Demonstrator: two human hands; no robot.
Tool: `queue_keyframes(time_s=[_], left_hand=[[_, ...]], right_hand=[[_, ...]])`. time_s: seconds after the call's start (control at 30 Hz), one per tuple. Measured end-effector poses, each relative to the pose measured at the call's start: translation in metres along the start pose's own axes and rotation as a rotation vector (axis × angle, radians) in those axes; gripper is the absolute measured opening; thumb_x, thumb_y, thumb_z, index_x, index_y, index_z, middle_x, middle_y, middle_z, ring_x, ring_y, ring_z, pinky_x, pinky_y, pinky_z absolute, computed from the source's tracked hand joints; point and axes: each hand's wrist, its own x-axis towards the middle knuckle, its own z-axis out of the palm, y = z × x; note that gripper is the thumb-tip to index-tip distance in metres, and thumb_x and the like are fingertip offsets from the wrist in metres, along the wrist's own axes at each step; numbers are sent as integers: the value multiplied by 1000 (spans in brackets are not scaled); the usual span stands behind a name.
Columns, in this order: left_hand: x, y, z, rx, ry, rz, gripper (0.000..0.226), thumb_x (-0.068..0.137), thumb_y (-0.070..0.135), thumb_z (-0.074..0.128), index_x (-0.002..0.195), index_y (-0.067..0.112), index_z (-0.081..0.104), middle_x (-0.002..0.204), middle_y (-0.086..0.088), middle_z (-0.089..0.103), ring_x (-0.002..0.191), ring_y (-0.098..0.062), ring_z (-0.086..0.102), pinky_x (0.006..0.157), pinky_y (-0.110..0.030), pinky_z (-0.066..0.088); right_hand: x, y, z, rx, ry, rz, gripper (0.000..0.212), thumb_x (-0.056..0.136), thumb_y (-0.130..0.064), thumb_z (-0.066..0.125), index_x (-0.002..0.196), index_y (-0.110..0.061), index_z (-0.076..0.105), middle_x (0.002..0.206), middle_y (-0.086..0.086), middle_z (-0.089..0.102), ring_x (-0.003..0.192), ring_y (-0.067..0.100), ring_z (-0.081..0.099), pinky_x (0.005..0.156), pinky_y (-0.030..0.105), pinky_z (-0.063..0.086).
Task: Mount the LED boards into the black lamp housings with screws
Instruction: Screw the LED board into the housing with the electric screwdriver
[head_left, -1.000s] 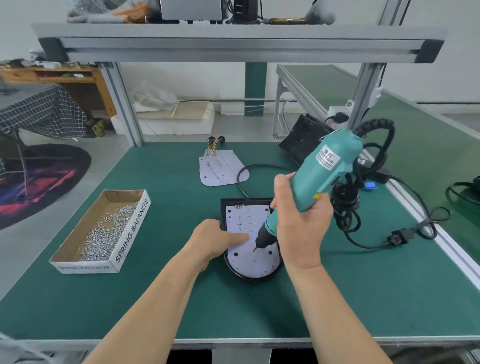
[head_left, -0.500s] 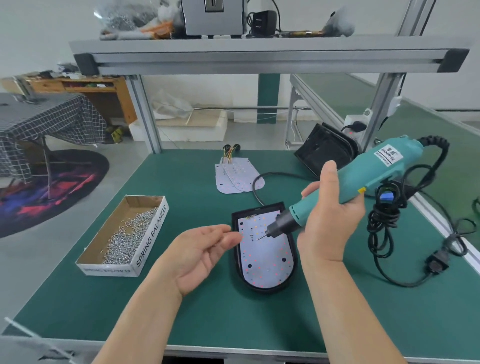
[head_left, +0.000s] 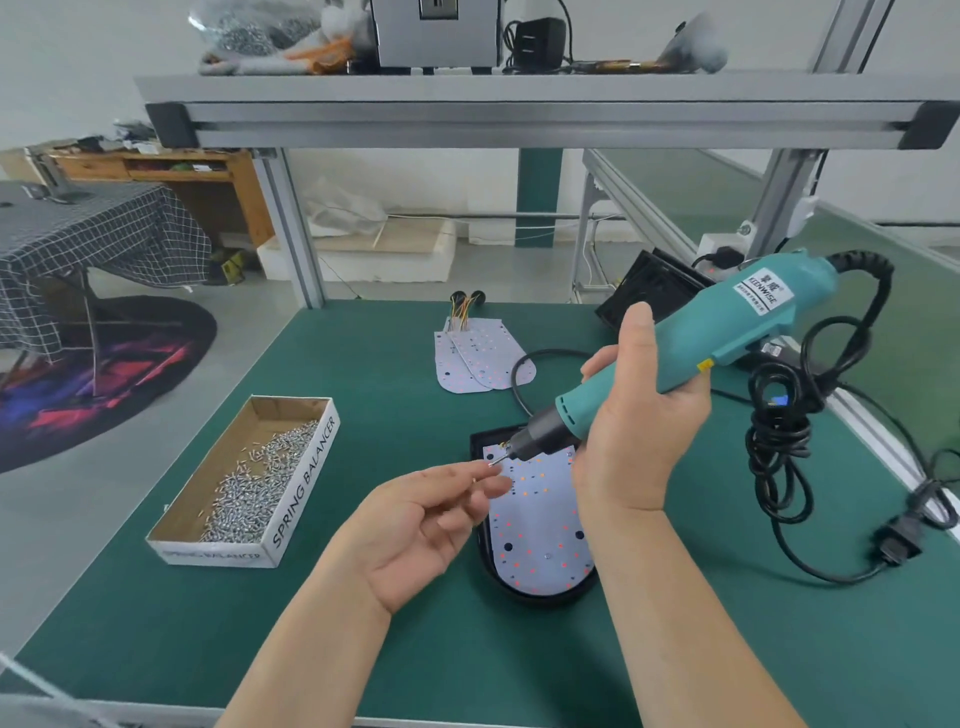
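Starting far left of the black lamp housing (head_left: 481, 556), there's a cardboard box (head_left: 304, 491) marked SPRING BALANCER, with a heap of small silver screws (head_left: 249, 483) in it. It sits on the green bench mat (head_left: 337, 639), well apart from the housing. Closer in, the person's left hand (head_left: 415, 525) hovers palm-up just left of the housing. Its fingers are loosely curled, with the tips drawn up to the driver's bit (head_left: 497, 460). It's too blurry to tell if a screw is actually pinched there. The housing itself lies flat on the mat with a white LED board (head_left: 540, 525) seated inside it. Behind the housing, a couple of spare LED boards (head_left: 480, 358) lie overlapped, with coloured wires at their far end. The right hand (head_left: 636, 431) is wrapped tight around the teal electric screwdriver (head_left: 701, 338). The driver is held above the housing's far end, tilted with its nose pointing down and left. Right of the housing, the black cord (head_left: 784, 431) hangs in a bundled coil and trails onto the mat. More black housings (head_left: 649, 291) lean behind and right.
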Motion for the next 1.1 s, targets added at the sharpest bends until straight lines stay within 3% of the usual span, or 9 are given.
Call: queue_keyframes(time_s=[0.13,0.23,0.43,0.67,0.83,0.93,1.1], left_hand=[[1,1,-1,30,-13,3,19,81,-7,58,97,-13,68,97,-30,72,57,-19,67,39,-15,46],[3,0,0,34,-25,-13,16,70,-4,65,81,-6,76,89,-23,72,56,-17,64,39,-15,44],[10,0,-2,-29,24,22,28,56,-7,70,82,-6,78,76,-17,66,54,-15,58,40,-14,43],[12,5,-1,-54,-54,-9,15,67,-6,62,73,-1,75,76,-14,61,58,-16,55,40,-17,42],[14,4,-4,5,-176,23,23,70,-11,72,91,-3,66,80,-14,59,62,-17,57,46,-18,47],[15,4,-9,6,-230,27,16,72,-4,74,86,-2,66,83,-15,60,65,-17,56,49,-18,49],[18,4,-10,2,-242,52,9,82,-8,65,88,-2,69,82,-14,59,65,-16,56,50,-17,49]], right_hand=[[0,3,2,2,1,9,23,87,-33,70,81,-21,51,55,2,55,52,15,51,56,25,44],[1,5,3,5,-6,16,24,87,-34,70,80,-20,51,55,3,55,52,16,50,58,29,43],[3,5,4,33,-11,22,25,86,-34,70,82,-18,51,55,4,54,53,18,50,63,33,43],[3,7,7,30,-20,21,23,87,-31,70,82,-18,52,55,4,53,52,18,50,60,30,43],[3,8,8,28,-19,21,23,87,-31,70,78,-20,51,54,4,53,51,17,49,59,30,42],[3,8,9,43,-21,21,21,88,-30,69,81,-20,52,52,2,54,49,16,50,56,28,43],[5,9,9,46,-20,18,20,88,-28,69,82,-20,52,53,2,53,49,15,50,56,28,44]])
